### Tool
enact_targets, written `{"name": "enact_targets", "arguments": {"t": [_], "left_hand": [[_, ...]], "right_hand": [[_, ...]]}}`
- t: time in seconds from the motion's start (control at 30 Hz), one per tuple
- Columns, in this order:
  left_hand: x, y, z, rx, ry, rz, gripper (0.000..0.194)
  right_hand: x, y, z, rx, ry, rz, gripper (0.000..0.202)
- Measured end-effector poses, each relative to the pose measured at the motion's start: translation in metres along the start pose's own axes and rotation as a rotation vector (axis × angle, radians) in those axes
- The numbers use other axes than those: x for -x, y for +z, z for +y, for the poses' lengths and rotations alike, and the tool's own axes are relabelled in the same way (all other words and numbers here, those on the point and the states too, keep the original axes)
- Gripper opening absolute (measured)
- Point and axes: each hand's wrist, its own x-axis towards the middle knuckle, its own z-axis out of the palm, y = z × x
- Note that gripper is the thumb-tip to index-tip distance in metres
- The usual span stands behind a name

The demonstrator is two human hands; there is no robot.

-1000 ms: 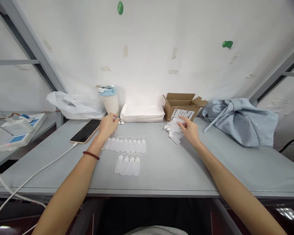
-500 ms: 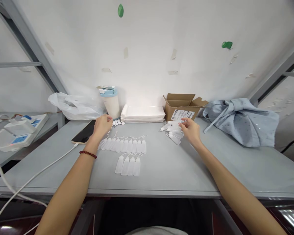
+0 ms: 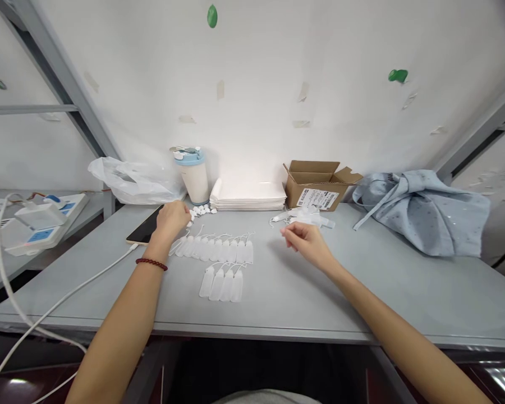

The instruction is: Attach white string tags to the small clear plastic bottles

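My left hand [image 3: 173,217] is closed, its fingers curled beside a cluster of small white pieces [image 3: 202,210] near the tumbler. What it pinches, if anything, is hidden. Below it, a row of translucent white tags with string loops [image 3: 216,249] lies on the table, and a shorter row of similar tags [image 3: 221,285] sits nearer the front edge. My right hand [image 3: 303,240] hovers over the table, right of the rows, with its fingers curled together; I cannot make out anything in them. Just behind it rests a loose pile of white tags [image 3: 305,215] in front of the cardboard box.
At the back stand a blue-lidded tumbler [image 3: 194,179], a stack of white envelope-like sheets [image 3: 248,196] and an open cardboard box [image 3: 315,188]. A phone [image 3: 145,227] with a white cable lies left, by a plastic bag [image 3: 134,182]. Grey-blue cloth [image 3: 425,213] lies right.
My right hand has moved left and toward me, away from the tag pile. My left hand stays by the small white pieces, its fingers curled further. The view has shifted slightly.
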Motion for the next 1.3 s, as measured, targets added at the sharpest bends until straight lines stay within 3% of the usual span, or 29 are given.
{"name": "enact_targets", "arguments": {"t": [0.17, 0.23, 0.4, 1.03, 1.3], "left_hand": [[-0.003, -0.005, -0.004, -0.020, -0.042, -0.104, 0.008], [-0.003, -0.004, -0.002, -0.029, -0.054, -0.139, 0.010], [0.001, -0.002, 0.005, -0.033, -0.081, -0.152, 0.010], [0.010, -0.012, 0.019, -0.120, -0.135, -0.239, 0.025], [0.010, -0.008, 0.014, -0.080, -0.062, -0.149, 0.019]], "right_hand": [[0.024, 0.033, -0.017, 0.017, -0.078, -0.252, 0.028], [0.032, 0.041, -0.019, 0.059, -0.209, -0.371, 0.022], [0.039, 0.048, -0.016, 0.218, -0.445, -0.566, 0.035], [0.036, 0.038, -0.019, 0.270, -0.429, -0.691, 0.030], [0.034, 0.028, -0.025, 0.409, -0.395, -0.720, 0.026]]}}
